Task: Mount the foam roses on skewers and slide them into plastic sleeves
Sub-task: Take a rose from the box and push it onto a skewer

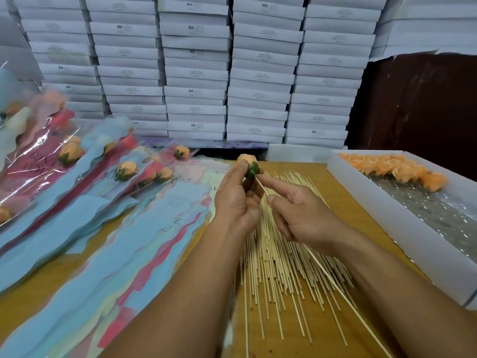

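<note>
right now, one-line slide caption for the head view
Left hand holds an orange foam rose while the right hand pushes a skewer into its green base, above loose skewers.

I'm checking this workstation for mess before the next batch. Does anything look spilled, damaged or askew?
Nothing looks damaged. The loose skewers lie fanned unevenly on the table, and the empty sleeves overlap in a slipping pile. The left hand holds a rose; the right hand holds one skewer.
</note>
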The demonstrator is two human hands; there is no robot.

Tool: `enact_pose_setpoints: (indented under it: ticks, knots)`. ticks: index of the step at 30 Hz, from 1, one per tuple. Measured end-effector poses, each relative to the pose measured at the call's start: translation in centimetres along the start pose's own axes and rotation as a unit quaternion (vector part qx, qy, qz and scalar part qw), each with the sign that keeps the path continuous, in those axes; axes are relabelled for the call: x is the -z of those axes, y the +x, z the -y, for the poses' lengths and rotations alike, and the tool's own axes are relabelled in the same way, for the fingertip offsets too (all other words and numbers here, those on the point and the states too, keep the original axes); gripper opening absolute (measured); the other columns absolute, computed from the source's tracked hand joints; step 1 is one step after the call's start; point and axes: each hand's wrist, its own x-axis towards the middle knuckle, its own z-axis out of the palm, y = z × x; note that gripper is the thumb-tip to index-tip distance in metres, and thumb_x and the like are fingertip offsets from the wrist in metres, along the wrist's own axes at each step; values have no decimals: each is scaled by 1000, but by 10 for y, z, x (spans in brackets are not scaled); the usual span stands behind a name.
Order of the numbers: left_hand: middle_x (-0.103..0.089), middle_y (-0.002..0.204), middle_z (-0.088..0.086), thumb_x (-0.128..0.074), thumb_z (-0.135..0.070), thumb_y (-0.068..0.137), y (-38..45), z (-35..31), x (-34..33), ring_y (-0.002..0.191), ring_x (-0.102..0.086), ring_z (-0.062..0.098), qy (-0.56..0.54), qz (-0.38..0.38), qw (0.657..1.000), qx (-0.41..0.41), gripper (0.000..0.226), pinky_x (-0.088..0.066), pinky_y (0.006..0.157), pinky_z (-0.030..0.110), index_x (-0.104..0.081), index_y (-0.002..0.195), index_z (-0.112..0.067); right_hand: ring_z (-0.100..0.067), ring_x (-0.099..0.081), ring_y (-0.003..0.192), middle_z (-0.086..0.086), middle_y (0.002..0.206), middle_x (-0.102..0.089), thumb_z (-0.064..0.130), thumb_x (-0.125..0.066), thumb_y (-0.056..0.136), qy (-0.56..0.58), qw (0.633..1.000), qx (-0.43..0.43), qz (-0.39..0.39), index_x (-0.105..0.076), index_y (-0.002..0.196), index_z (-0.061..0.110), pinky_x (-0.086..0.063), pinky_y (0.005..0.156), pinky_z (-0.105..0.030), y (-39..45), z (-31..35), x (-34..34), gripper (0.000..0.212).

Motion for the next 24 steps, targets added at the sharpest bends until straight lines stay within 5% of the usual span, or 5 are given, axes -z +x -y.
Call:
enact_pose_setpoints:
  ticks: [11, 16, 24]
  knots:
    - [-65, 96, 18, -65, -9, 94, 0, -1, 0, 77, -67, 20, -8, 4, 1000, 0, 41, -57, 71, 28, -57, 132, 4, -9, -41, 41, -2, 44, -48, 17, -40, 107, 18, 1000, -8, 1, -45, 128, 59, -40, 45, -17, -1, 1, 0, 47]
    - [-66, 88, 16, -65, -11, 95, 1, -1, 0, 75, -67, 19, -9, 3, 1000, 2, 40, -54, 81, 30, -58, 131, 4, -9, -40, 41, -3, 46, -48, 17, -39, 107, 28, 1000, -8, 9, -48, 118, 66, -39, 44, -17, -2, 4, 0, 51]
    - [-67, 86, 15, -65, -10, 94, 1, 0, 1, 73, -66, 18, 4, 7, 1000, -3, 41, -54, 76, 29, -57, 132, 4, -9, -41, 41, -2, 46, -49, 17, -39, 107, 21, 1000, -16, 10, -45, 123, 63, -40, 45, -17, -1, 2, 1, 49]
